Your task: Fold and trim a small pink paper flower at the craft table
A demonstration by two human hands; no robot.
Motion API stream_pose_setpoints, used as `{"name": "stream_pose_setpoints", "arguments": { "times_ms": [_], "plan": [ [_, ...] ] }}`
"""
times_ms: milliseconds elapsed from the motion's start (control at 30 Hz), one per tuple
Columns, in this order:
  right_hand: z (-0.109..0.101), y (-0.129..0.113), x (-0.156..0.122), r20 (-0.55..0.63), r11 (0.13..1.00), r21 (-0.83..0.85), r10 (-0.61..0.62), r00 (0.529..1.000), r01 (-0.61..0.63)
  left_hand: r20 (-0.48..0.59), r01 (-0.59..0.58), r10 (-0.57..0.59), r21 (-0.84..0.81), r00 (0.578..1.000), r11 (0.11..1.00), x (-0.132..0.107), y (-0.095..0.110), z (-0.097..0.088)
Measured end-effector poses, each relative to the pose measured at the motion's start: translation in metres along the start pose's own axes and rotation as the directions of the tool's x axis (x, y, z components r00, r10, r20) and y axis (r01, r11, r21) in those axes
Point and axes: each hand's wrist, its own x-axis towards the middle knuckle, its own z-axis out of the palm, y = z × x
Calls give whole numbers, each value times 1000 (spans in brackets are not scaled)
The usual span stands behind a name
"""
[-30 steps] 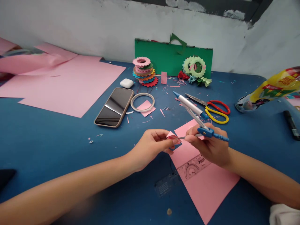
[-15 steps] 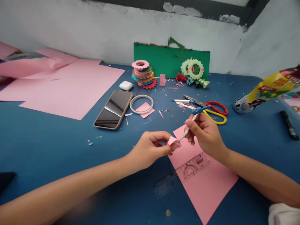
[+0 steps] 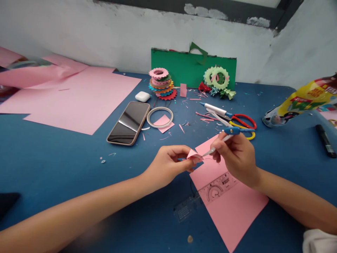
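Observation:
Between the thumb and fingers of my left hand (image 3: pixel 172 162) is a small folded piece of pink paper (image 3: pixel 194 154). My right hand (image 3: pixel 235 156) grips a drawing compass (image 3: pixel 233 130) with a blue head and white legs. One leg's tip is at the edge of the folded paper; whether it pierces it I cannot tell. The other leg, carrying a white-and-blue pen (image 3: pixel 217 109), points up and left. Below both hands lies a larger pink sheet (image 3: pixel 237 214) with a clear ruler (image 3: pixel 218 188) across it.
Scissors (image 3: pixel 243 119) with red and yellow handles lie behind my right hand. A phone (image 3: pixel 128 123), a tape roll (image 3: pixel 160 117), stacked paper rings (image 3: pixel 162 84) and a green box (image 3: pixel 179 65) stand farther back. A bottle (image 3: pixel 297 103) leans at right; pink sheets (image 3: pixel 79 98) cover the left.
My right hand has moved slightly right, and the compass has tilted with its head lower and its pen leg swung. My left hand keeps the folded paper in nearly the same place.

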Motion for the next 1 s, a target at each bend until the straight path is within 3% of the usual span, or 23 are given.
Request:
{"name": "stream_pose_setpoints", "arguments": {
  "times_ms": [133, 600, 1000],
  "plan": [
    [-3, -2, -5, 48, 977, -163, -128, 991, 134, -9, 0, 0, -8, 1000, 1000, -1, 2, 0],
    [-1, 5, -6, 46, 978, -103, -177, 983, 181, -1, -10, 10, -14, 1000, 1000, -2, 0, 1],
    [-1, 8, -9, 63, 952, -162, -252, 966, 259, 5, 8, -8, -25, 1000, 1000, -2, -1, 1]
  ]
}}
